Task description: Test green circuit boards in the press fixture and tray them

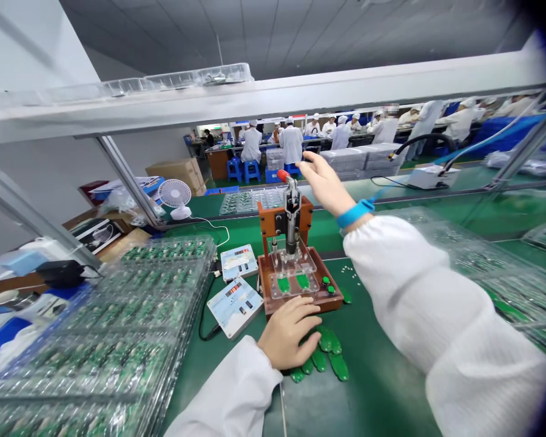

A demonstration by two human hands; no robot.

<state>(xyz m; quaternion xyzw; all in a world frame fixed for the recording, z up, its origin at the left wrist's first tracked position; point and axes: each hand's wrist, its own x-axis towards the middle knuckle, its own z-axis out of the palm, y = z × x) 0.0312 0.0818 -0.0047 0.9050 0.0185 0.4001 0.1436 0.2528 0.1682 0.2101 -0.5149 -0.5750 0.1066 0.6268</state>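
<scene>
a white fan (pixel 175 195) to your left, a cardboard box (pixel 178 170) behind it, clear plastic trays (pixel 200 77) on the shelf (pixel 282 96) before you, blue stools (pixel 252 170) and white-clad people (pixel 292 145) beyond

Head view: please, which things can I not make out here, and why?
All in the head view:
Green pieces: some partly covered by the left hand.
Brown press: its back faces away from the camera.
Tray stack: cut off by the picture's lower-left edges.
White boxes: printed words too small.
Far workers: their handwork too small and blurred.
</scene>
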